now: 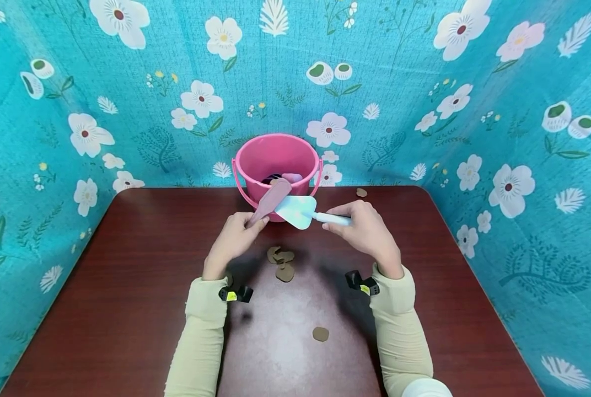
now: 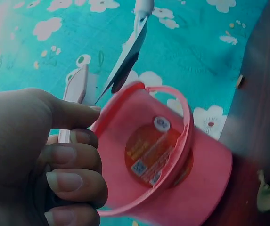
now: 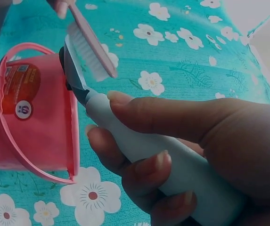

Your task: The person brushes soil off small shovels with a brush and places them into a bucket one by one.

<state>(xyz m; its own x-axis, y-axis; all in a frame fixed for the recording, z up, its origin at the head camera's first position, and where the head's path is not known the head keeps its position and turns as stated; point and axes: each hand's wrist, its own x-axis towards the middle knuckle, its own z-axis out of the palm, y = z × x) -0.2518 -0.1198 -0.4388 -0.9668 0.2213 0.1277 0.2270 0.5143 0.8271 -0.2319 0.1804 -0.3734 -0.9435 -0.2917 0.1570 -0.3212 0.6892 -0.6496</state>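
My left hand [image 1: 237,236] grips a brush [image 1: 273,199] by its handle, its pinkish back facing up in the head view. White bristles of the brush [image 3: 88,51] show in the right wrist view, close beside the trowel blade. My right hand [image 1: 367,230] holds a small trowel [image 1: 297,212] by its pale blue handle [image 3: 139,141], the blade pointing left. Brush and blade come together above the front rim of a pink bucket [image 1: 275,154]. Whether they touch is unclear. Something dark [image 3: 63,66] shows at the blade's bucket side.
Inside the bucket lie a pale pink item [image 1: 291,177] and dark things, partly hidden. Several flat brown pieces [image 1: 285,272] lie on the dark red table [image 1: 141,264] before it. Another brown piece [image 1: 320,333] sits nearer me, one [image 1: 361,192] by the back edge. Flowered blue cloth [image 1: 266,82] hangs behind.
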